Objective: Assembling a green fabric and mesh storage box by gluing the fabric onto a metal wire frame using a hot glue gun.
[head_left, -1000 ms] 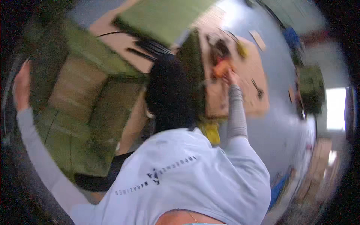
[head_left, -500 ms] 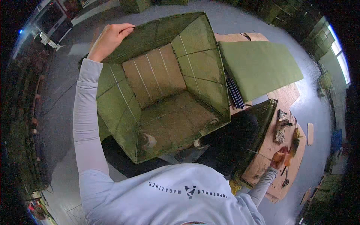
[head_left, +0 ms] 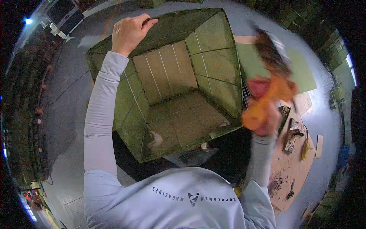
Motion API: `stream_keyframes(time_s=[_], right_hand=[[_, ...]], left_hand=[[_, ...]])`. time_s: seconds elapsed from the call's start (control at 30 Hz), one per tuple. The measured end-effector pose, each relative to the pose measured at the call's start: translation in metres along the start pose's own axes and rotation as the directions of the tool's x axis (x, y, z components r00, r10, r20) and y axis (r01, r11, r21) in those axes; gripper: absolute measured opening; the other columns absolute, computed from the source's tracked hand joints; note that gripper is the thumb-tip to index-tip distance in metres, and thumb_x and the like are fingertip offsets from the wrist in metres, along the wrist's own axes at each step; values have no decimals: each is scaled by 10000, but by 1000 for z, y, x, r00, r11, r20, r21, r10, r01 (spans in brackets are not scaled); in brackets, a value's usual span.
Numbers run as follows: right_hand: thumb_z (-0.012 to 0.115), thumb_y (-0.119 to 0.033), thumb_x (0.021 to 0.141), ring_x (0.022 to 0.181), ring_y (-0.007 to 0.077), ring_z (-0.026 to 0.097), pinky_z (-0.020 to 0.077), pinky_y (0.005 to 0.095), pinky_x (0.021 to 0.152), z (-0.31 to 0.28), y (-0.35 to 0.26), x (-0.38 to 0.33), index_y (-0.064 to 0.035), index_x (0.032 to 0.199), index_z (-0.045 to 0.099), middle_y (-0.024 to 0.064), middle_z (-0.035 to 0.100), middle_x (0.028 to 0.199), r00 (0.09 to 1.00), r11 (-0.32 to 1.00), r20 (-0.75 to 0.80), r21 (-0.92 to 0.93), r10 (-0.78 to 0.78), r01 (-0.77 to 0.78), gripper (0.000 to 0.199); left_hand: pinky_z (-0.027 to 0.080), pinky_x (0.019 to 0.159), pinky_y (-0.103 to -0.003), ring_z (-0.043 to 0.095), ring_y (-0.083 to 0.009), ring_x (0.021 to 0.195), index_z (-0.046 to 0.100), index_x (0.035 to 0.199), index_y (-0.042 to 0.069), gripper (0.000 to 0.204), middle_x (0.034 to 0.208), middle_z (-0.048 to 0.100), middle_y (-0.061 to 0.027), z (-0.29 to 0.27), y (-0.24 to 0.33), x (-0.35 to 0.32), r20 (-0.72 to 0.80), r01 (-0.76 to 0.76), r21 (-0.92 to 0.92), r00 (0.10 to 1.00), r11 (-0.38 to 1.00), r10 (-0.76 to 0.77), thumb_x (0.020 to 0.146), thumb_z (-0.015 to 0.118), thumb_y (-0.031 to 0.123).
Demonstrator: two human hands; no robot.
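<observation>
Big green crate [head_left: 171, 95], open side toward the person, tipped up on an edge on the grey floor [head_left: 68, 114]. Inside walls are green panels; the far wall and bottom show pale wooden slats.

Left hand [head_left: 129, 32] at the crate's upper rim, fingers curled over the edge and clamped on it, arm stretched out straight in a grey sleeve. The arm crosses in front of the crate's left wall and hides part of it.

Right hand [head_left: 267, 122] raised just beside the crate's right corner, fist wrapped round an orange tool [head_left: 268, 99]. Tool is motion-blurred; its upper end is a dark smear reaching up past the crate's right wall. Cannot tell what kind of tool it is, or whether it touches the crate. The blur covers part of the green panel [head_left: 301, 72] lying flat behind it.

Right of the crate: a sheet of brown cardboard [head_left: 293, 168] on the floor, with small tools [head_left: 291, 133] and a yellow item [head_left: 305, 147] scattered on it, well clear of either hand. A dark strip lies between the crate and the cardboard, partly behind the right forearm.

The person's grey shirt [head_left: 183, 202] fills the lower view and blocks the crate's near foot. Dark shelving [head_left: 23, 114] along the left rim; green stacks [head_left: 335, 91] at the right rim, near a bright window.
</observation>
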State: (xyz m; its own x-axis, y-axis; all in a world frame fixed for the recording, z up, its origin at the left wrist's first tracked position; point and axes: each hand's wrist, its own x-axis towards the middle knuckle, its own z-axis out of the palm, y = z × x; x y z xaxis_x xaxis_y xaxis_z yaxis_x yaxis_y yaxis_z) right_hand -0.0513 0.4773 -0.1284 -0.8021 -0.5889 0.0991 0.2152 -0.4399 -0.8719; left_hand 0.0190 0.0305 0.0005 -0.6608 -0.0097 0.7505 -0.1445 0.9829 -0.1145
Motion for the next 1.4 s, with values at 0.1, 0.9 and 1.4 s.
stream_keyframes(time_s=[0.1, 0.9, 1.4], right_hand=[[559, -157, 903, 1077, 201, 589, 517, 321, 802, 148, 13, 38, -80, 1209, 482, 118, 601, 1188, 990, 941, 125, 325, 60, -98, 325], [552, -313, 942, 1076, 185, 610, 507, 255, 681, 213, 133, 113, -71, 1100, 545, 59, 640, 1075, 943, 676, 301, 667, 139, -313, 289], [568, -279, 934, 1103, 242, 596, 537, 275, 683, 209, 148, 119, -51, 1150, 513, 93, 618, 1120, 906, 599, 403, 696, 129, -395, 318]], left_hand=[[466, 518, -396, 612, -305, 572, 676, 821, 162, 260, 606, 613, -105, 3, -5, -6, 23, 22, 80, 999, 997, -24, 876, 605, 405], [475, 718, -243, 617, -98, 785, 661, 967, -27, 215, 838, 675, -36, -22, -28, 11, 299, 335, -476, 931, 813, -209, 935, 563, 162], [498, 723, -238, 629, -93, 788, 665, 975, -28, 162, 841, 678, -42, -28, -27, 10, 310, 337, -447, 927, 829, -210, 890, 621, 102]])
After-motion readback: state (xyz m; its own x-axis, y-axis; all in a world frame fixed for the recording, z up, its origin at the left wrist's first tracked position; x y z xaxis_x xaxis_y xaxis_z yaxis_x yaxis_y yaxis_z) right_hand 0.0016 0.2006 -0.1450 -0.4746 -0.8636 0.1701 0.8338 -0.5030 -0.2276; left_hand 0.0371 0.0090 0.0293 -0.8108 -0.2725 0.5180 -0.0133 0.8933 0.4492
